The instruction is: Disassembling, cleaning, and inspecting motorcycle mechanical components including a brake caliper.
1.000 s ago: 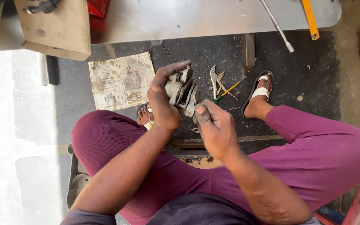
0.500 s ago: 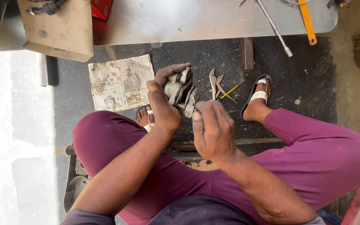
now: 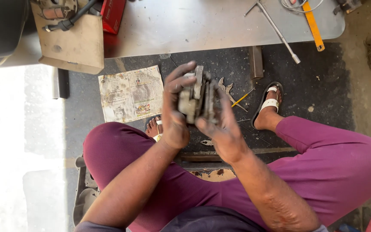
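Floor [image 3: 323,86]: dark, gritty mat.
On the floor: a spread newspaper sheet [image 3: 130,93], pliers [image 3: 227,89] with a yellow-handled screwdriver [image 3: 242,98] just beside them, a short metal bar [image 3: 256,62], the person's sandalled feet.
Counter [image 3: 194,25]: grey sheet-metal top above the mat.
On the counter: a long metal rod [image 3: 278,31], an orange strip-shaped tool [image 3: 313,26], a red box [image 3: 113,13], a brown board [image 3: 71,41].

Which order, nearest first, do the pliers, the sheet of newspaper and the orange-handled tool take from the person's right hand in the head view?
1. Pliers: on the dark mat just beyond the right hand.
2. Sheet of newspaper: on the mat, off to the left.
3. Orange-handled tool: on the grey board at the top right.
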